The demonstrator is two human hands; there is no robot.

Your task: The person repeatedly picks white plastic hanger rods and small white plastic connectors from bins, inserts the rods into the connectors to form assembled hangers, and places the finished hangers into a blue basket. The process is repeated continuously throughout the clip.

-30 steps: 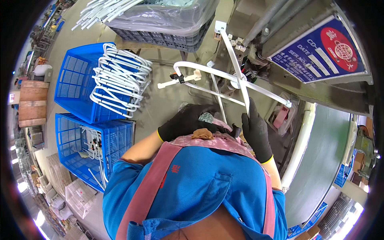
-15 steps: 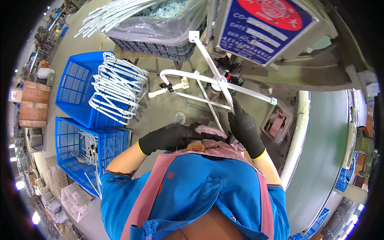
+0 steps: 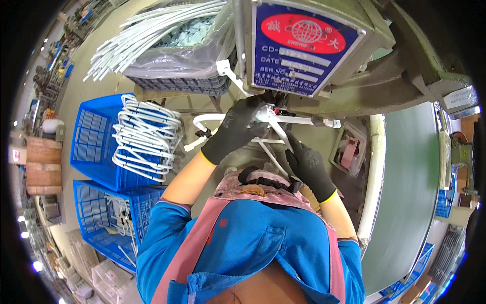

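Observation:
A white metal tube frame (image 3: 280,134) with crossed legs lies under the head of a grey-green machine (image 3: 349,109). My left hand (image 3: 237,126), in a black glove, reaches over the bent tube with its fingers closed at the crossing joint, just below the machine head. The fingertips there are partly hidden. My right hand (image 3: 310,167), also black-gloved, is closed around the lower leg of the frame, to the right of my left hand. At the frame's left end sits a small black clip (image 3: 203,133), close to my left wrist.
Blue crates (image 3: 96,131) stand at the left, with bent white tubes (image 3: 144,137) stacked on the upper one. Behind them, a plastic-lined dark crate (image 3: 177,81) holds small parts and white rods (image 3: 152,38). To the right are a small bin (image 3: 349,147) and a green conveyor belt (image 3: 405,202).
My left hand has moved from the apron at my waist up to the frame's crossing joint. The frame has shifted slightly under the machine; my right hand stays on its leg. The view has tilted.

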